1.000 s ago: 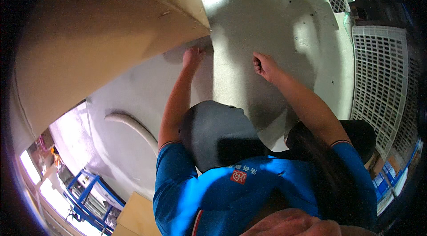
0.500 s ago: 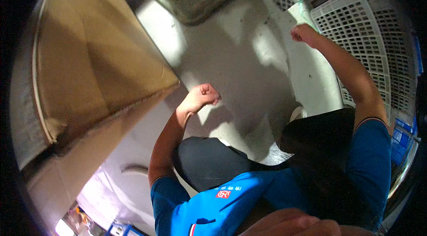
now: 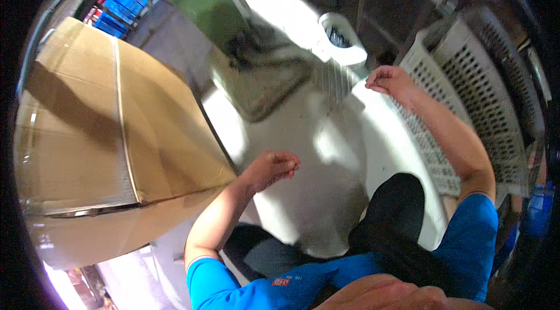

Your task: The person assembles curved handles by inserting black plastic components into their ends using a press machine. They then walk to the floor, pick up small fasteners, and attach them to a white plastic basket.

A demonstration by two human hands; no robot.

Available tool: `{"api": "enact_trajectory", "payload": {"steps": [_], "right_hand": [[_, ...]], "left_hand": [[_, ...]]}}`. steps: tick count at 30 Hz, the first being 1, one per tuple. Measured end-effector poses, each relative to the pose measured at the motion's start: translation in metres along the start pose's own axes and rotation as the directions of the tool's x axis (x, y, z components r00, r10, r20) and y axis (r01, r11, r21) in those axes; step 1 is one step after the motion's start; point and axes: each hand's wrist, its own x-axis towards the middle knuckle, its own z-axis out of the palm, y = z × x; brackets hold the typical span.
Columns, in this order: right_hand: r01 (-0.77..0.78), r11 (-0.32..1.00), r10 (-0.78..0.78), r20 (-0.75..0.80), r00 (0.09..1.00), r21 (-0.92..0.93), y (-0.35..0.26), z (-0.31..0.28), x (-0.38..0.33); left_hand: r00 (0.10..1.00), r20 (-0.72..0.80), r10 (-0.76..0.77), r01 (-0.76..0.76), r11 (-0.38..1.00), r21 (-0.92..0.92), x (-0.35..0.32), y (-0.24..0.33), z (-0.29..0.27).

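My left hand [image 3: 274, 170] hovers over the grey floor, just right of the cardboard box's near corner. Its fingers are curled in toward the thumb, and no object shows in them. My right hand [image 3: 389, 83] is farther forward, beside the upper end of the pale perforated plastic crates [image 3: 478, 70]. Those fingers are bent in as well, with nothing visible between them. The large brown cardboard box [image 3: 163, 129] takes up the left side, a pale seam running across it.
Ahead stands a green machine or post on a broad base [image 3: 262, 94]. Past my right hand is a white rounded container [image 3: 344, 41] with dark contents. Blue crates [image 3: 128, 0] are stacked at the far left. My dark-clad knees [image 3: 396, 205] are below my hands.
My view has tilted up, bringing the green machine, white container and blue crates into sight. Both hands sit lower in the picture; the right one's fingers look looser than before.
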Motion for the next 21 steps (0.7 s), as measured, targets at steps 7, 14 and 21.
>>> {"api": "enact_trajectory", "payload": {"steps": [7, 14, 21], "right_hand": [[0.474, 0.880, -0.475, 0.023, 0.880, 0.034, -0.168, -0.007, -0.016], [0.755, 0.648, -0.752, -0.076, 0.655, 0.099, -0.283, 0.003, -0.039], [0.898, 0.043, -0.981, -0.190, -0.045, -0.437, -0.351, 0.017, -0.058]], "left_hand": [[0.957, -0.147, 0.250, -0.276, 0.941, -0.195, 0.018, 0.079, 0.073], [0.873, -0.258, 0.414, -0.485, 0.677, -0.554, 0.043, 0.130, 0.116], [0.878, -0.305, 0.369, -0.453, 0.435, -0.778, 0.111, 0.135, 0.108]]}}
